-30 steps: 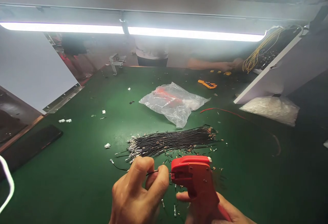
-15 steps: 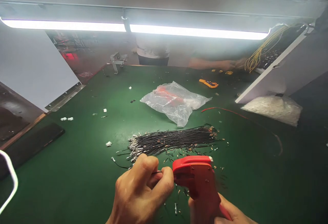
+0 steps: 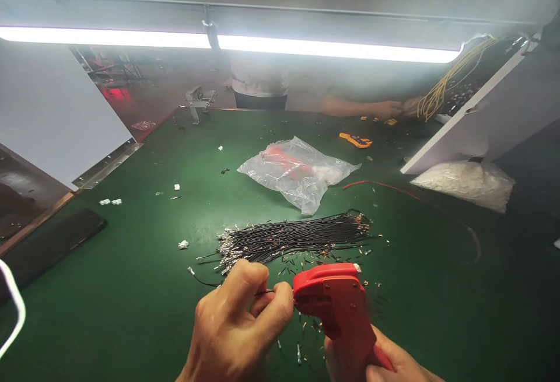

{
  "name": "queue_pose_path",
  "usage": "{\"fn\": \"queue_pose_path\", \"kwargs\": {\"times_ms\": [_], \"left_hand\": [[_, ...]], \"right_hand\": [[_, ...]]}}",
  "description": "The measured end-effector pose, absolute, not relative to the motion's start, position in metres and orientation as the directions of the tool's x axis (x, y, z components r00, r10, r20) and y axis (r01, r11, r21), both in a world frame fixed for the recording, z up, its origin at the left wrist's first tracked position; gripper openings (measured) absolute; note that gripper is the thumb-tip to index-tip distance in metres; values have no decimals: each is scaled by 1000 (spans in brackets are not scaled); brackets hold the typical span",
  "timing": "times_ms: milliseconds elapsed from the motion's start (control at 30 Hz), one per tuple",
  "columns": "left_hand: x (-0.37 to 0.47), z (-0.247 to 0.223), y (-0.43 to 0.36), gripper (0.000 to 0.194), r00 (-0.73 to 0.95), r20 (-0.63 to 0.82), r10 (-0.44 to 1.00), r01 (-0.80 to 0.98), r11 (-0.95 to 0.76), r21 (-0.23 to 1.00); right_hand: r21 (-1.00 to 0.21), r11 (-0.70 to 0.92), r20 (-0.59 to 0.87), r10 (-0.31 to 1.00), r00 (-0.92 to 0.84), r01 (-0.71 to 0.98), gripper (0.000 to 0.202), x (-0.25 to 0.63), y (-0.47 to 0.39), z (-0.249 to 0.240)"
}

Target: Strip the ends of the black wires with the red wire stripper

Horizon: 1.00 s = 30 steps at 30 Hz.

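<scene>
Black wire (image 3: 264,293) noted at the left hand (image 3: 236,318), its visible section running roughly nine to three o'clock between the fingers. Grip: thumb and fingers pinched together on the wire. Red wire stripper (image 3: 343,297) found at three o'clock from that hand, nose facing nine o'clock, handles running down toward five. The right hand (image 3: 389,353) is closed around those handles; degree of squeeze cannot be determined.

Principal relation: wire axis and stripper nose are approximately in line, with the left fingertips (image 3: 286,299) right at the nose — contact between them cannot be confirmed. The left hand is the nearer to the wire. Whether the wire's end sits inside the nose is hidden.

A terminal (image 3: 191,270) on a thin black lead lies at ten o'clock from the left hand; its lead passes behind the knuckles, so continuity with the held wire is probable — not verified. Bundle of black wires (image 3: 297,237) lies at one o'clock, terminals mostly toward nine.
</scene>
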<state>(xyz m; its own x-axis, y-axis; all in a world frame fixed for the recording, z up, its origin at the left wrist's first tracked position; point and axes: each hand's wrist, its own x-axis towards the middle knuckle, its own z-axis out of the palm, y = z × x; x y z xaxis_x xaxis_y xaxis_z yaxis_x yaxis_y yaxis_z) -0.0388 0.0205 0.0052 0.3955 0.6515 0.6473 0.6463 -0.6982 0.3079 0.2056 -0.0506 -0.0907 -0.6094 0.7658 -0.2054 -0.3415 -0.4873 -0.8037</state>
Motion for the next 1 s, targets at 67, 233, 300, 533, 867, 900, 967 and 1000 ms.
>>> {"fn": "queue_pose_path", "kwargs": {"times_ms": [67, 233, 300, 533, 867, 900, 967, 1000], "left_hand": [[-40, 4, 21, 36, 420, 658, 625, 657, -710, 255], [-42, -1, 20, 33, 437, 629, 642, 696, -685, 215], [-40, -3, 19, 28, 429, 579, 694, 725, -646, 238], [-35, -8, 17, 31, 426, 530, 733, 763, -606, 225], [-33, -11, 20, 20, 384, 576, 722, 692, -638, 338], [-34, -11, 21, 20, 392, 591, 705, 676, -657, 334], [-34, -11, 22, 21, 407, 612, 678, 667, -679, 309], [-34, -11, 23, 23, 407, 618, 672, 674, -678, 293]], "right_hand": [[-830, -478, -235, 768, -596, -288, 58, 204, -49, -90], [-844, -437, -201, 794, -573, -310, 66, 194, -47, -84], [-846, -416, -176, 809, -561, -334, 63, 191, -45, -79], [-889, -367, -192, 841, -505, -274, 58, 194, -40, -72], [-813, -493, -252, 778, -575, -310, 81, 200, -36, -61], [-809, -481, -251, 801, -543, -336, 81, 203, -35, -55], [-823, -423, -247, 867, -433, -379, 77, 209, -35, -46], [-858, -362, -237, 908, -346, -363, 73, 212, -36, -43]]}}
